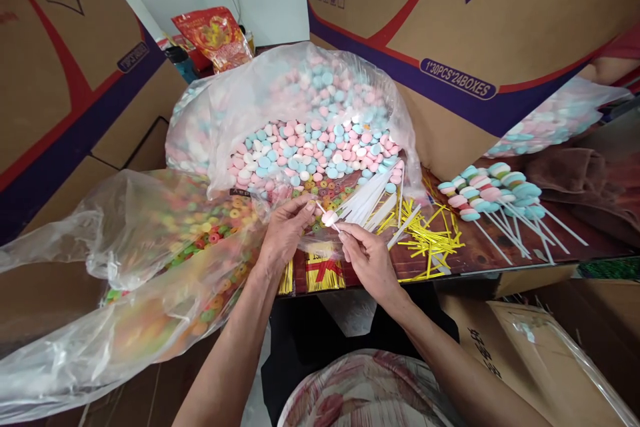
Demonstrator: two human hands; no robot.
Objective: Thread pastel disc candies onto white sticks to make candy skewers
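Note:
A white stick (pixel 321 207) carries one pink candy (pixel 329 218) between my hands. My right hand (pixel 367 255) pinches the stick below the candy. The fingertips of my left hand (pixel 290 227) are pressed together at the stick's upper end; a small piece there is too small to make out. Behind them an open plastic bag holds pink, blue and white candies (pixel 300 153). Loose white sticks (pixel 367 200) lie just beyond my right hand. To the left, another bag holds colourful ring candies (pixel 215 235).
Yellow twist ties (pixel 433 237) lie near the table's front edge (pixel 470 273). Finished candy skewers (pixel 495 193) are piled at the right. Large cardboard boxes (pixel 370 20) stand behind, and a red snack packet (pixel 215 37) is at the back.

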